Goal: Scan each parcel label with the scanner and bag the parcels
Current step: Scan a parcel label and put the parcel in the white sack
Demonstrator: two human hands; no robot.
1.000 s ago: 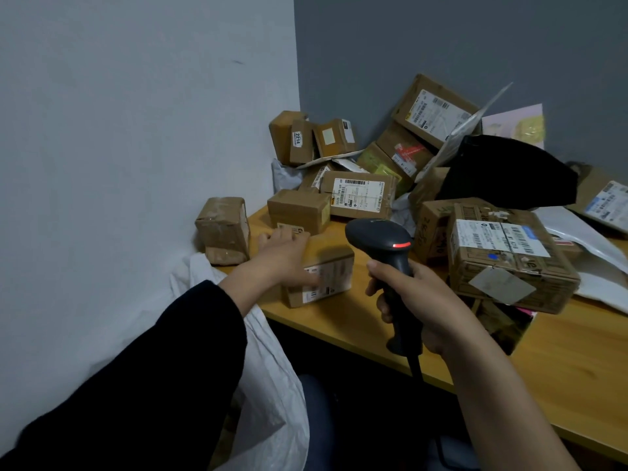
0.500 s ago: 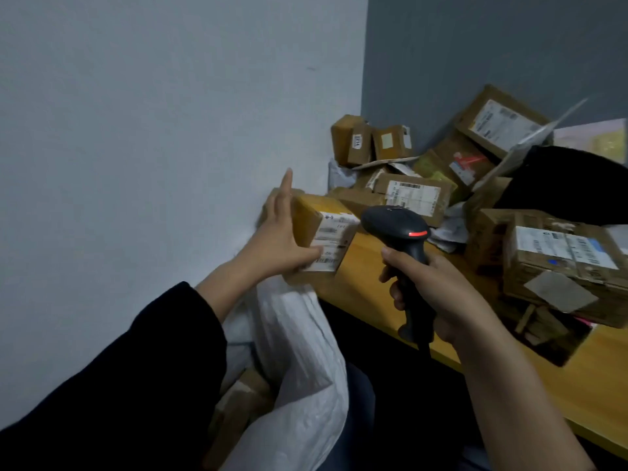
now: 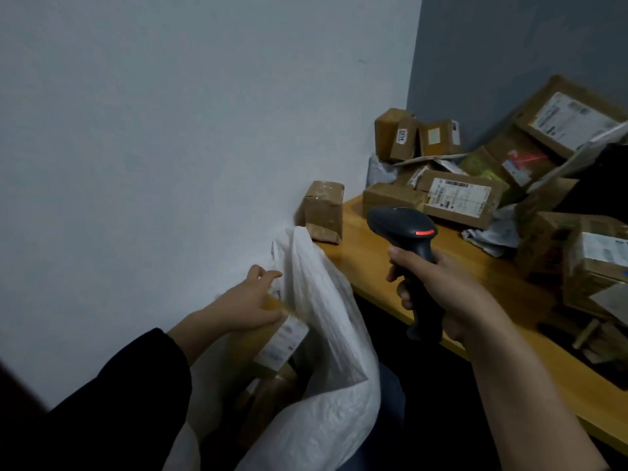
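My left hand (image 3: 246, 305) holds a small brown parcel (image 3: 272, 338) with a white label, lowered into the mouth of the white woven bag (image 3: 326, 334) beside the table's left end. Other brown parcels lie deeper in the bag, dimly seen. My right hand (image 3: 441, 294) grips the handle of the black scanner (image 3: 404, 232), whose red light is lit; it hovers above the table edge, pointing toward the wall.
The wooden table (image 3: 380, 266) carries a pile of labelled cardboard parcels (image 3: 455, 195) along the back and right. One taped parcel (image 3: 323, 209) stands at the table's left corner against the white wall. A black bag sits at the far right edge.
My left hand lifted the labelled parcel off the table, carried it left past the scanner and lowered it into the white bag. My right hand kept the scanner roughly in place.
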